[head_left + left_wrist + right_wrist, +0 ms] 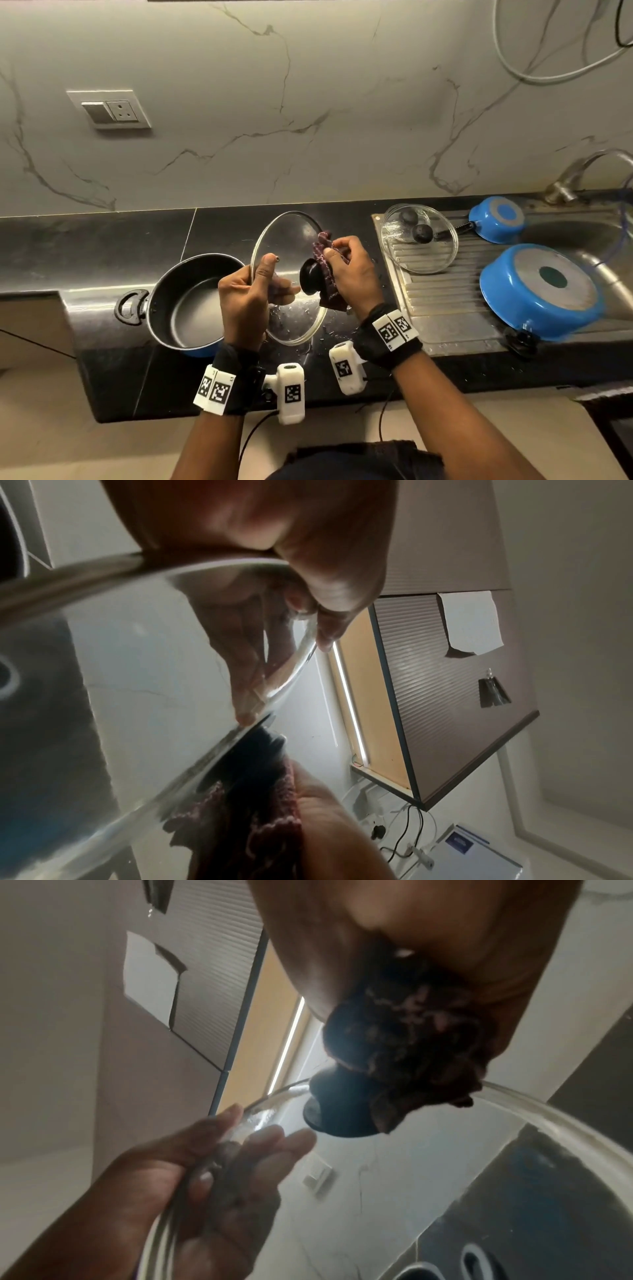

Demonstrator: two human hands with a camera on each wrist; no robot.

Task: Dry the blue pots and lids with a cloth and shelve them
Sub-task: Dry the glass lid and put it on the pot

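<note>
Drying step, head view: left hand [244, 301] pinches the rim of the glass lid [287, 240], thumb on the near face and fingers behind, so the lid stands tilted on edge above the table [102, 240] and both faces can be reached.
Right hand, head view: right hand [352, 270] bunches the maroon cloth [323, 255] against the glass just beside the black knob [310, 275]; judged to be wiping round the knob's base.
Waiting pieces, head view: open blue pot [191, 305], dark inside, sits upright left of the lid; two more glass lids [419, 240] lie on the ribbed steel drainboard [445, 308]; a blue pan [496, 219] and a larger blue pot [541, 291] rest upside down, likely to drain.
Left wrist view: fingers [240, 647] show through the clear, smooth, domed glass; thumb [329, 588] clamps the thick rounded rim.
Right wrist view: the cloth looks nubbly and knitted, balled in the palm; the knob is matt, rounded plastic; droplets cling to the glass near the left fingers.
Progress: shelving not yet begun, by my reading.
</note>
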